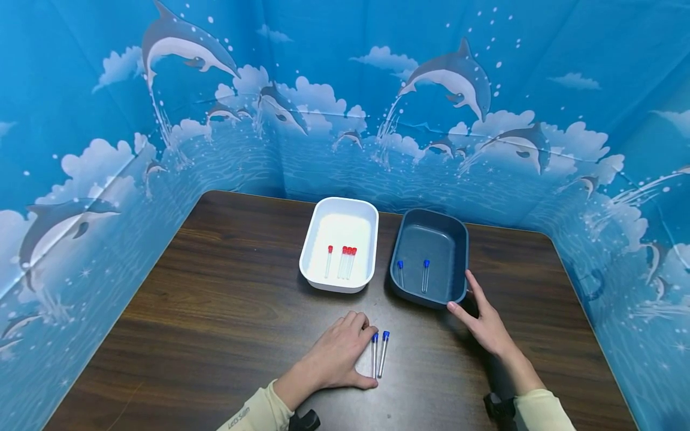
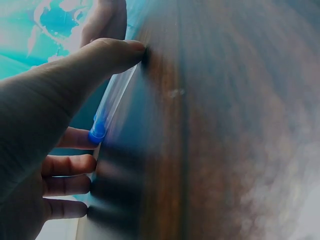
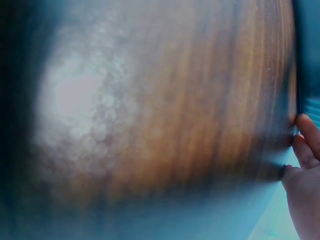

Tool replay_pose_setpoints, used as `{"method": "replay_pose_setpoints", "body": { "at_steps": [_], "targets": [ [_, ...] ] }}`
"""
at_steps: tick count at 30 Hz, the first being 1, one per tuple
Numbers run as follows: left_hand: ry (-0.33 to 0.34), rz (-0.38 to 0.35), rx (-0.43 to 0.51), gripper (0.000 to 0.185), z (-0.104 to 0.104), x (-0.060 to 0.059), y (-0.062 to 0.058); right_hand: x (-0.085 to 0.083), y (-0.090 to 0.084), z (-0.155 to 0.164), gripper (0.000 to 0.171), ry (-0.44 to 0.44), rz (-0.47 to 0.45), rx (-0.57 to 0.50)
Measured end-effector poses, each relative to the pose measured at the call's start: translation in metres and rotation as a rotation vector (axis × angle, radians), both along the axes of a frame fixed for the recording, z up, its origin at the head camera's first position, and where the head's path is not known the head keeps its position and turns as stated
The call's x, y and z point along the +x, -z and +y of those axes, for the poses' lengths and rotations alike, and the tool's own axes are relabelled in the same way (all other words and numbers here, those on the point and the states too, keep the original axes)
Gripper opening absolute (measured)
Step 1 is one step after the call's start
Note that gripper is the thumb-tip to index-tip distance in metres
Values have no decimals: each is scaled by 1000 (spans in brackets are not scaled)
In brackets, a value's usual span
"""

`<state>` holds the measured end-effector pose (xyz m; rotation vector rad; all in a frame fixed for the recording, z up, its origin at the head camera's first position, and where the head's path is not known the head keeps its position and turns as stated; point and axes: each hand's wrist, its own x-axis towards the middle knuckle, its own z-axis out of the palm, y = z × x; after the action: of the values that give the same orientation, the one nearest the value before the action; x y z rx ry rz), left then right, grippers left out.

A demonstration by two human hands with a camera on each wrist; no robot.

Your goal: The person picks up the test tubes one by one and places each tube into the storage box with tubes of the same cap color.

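The left hand (image 1: 336, 356) rests palm-down on the dark wood surface (image 1: 215, 311), its grip loose and holding nothing, thumb tip and fingertips just touching the nearer of two blue-capped tubes (image 1: 379, 354) that lie side by side right beside it. Beyond that hand stands a white tray (image 1: 312, 251) with four red-capped tubes (image 1: 345, 261) lying in it, one a little apart from the other three. Further right, the right hand (image 1: 482, 320) lies with straight fingers against the near right corner of a dark blue tray (image 1: 459, 239), its grip open and flat, clasping nothing; two more blue-capped tubes (image 1: 424, 274) lie inside that tray, just beyond its fingers. The head view alone shows both trays and the whole layout. The left wrist view adds a close look at the thumb (image 2: 107, 55) pressed on the wood right beside a tube's blue cap (image 2: 97, 132), though heavily blurred; the right wrist view shows only fingers (image 3: 306, 145) at the edge of a blurred brown grain, and the tray's rim cannot be made out clearly there. A blue backdrop (image 1: 108, 120) printed with dolphins, clouds and waves wraps round the surface on three sides.
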<state>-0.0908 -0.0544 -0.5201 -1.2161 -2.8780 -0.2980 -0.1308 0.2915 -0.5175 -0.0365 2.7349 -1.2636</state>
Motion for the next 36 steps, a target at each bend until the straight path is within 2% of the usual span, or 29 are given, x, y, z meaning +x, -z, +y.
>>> {"method": "replay_pose_setpoints", "body": {
  "at_steps": [10, 16, 21, 26, 32, 36],
  "targets": [
    [16, -29, 11, 97, -2, -2, -3, 0, -3, -1, 84, 5, -9, -2],
    [29, -63, 28, 95, -4, -5, -9, -1, -1, -1, 85, 8, -5, -1],
    [31, -76, 56, 94, -5, -9, -16, -1, -1, 0, 84, 7, -8, -1],
    [33, -51, 87, 93, -5, -14, -24, -2, -2, 0, 84, 3, -2, 1],
    [59, -10, 108, 91, 8, -21, -36, -1, -3, 0, 85, 3, 4, -3],
    [84, 3, 107, 90, 18, -27, -49, 0, -2, 0, 84, 3, 0, -7]
  ]
}}
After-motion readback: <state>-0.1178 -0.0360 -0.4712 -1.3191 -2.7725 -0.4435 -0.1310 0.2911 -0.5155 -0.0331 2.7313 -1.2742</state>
